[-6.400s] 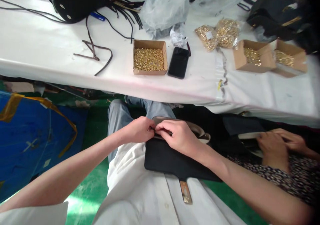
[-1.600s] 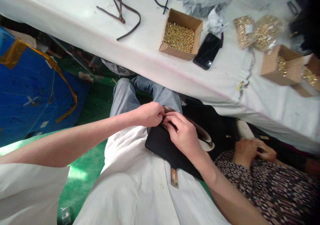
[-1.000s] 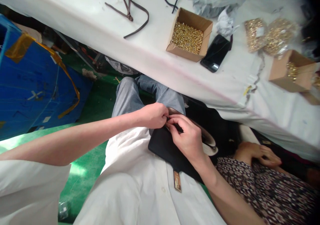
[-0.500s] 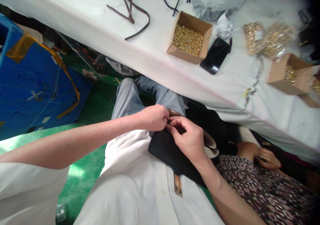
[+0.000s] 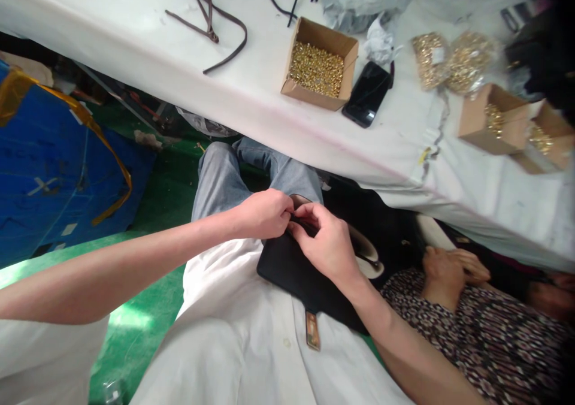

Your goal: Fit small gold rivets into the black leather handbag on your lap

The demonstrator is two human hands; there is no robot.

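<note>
A black bag (image 5: 296,271) with a beige lining lies across the lap, against the white shirt. At its upper edge my left hand (image 5: 268,213) is closed, thumb and fingers pinching the black edge. Touching the same edge just to the right, my right hand (image 5: 326,240) pinches it between thumb and fingers. The fingertips of both hands nearly meet, and any small part between them is hidden. A small orange-brown tag (image 5: 313,331) hangs below the bag on the shirt front.
On the white-covered table (image 5: 148,51) are a box of gold-coloured pieces (image 5: 317,68), a black phone (image 5: 367,94), brown cords (image 5: 210,32), bags of gold pieces (image 5: 469,60) and another open box (image 5: 494,120). A blue box (image 5: 67,171) stands left. A person's hands (image 5: 449,270) are at right.
The view has shifted, so the table things appear further left. Both my hands keep their pinch on the bag's edge. The other person's hands at right have come together.
</note>
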